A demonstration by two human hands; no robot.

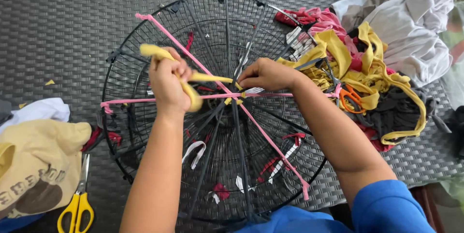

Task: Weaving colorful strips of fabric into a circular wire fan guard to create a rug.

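- Our left hand (166,82) is closed in a fist around a yellow fabric strip (193,79), whose loose end sticks up past the knuckles
- Our right hand (266,74) pinches the far end of that same strip, fingertips pressed together right at the centre of the round wire fan guard (145,35)
- The guard lies flat on a dark woven table (58,15), strung with pink strips (270,141) and dark strips (237,136) that cross at the hub like spokes
- The risk we see: the strip looks soft and stretchy, so a hard pull from the left fist could slip it from the pinch or drag the crossing spokes off centre
- The thin wire ribs sit close together, and fingers or cloth could catch between them
- A heap of fabric scraps (372,68) in yellow, pink and grey lies just right of the guard, with orange scissors (350,98) on it
- Yellow-handled scissors (77,204) rest by a tan printed cloth (38,160) at the left
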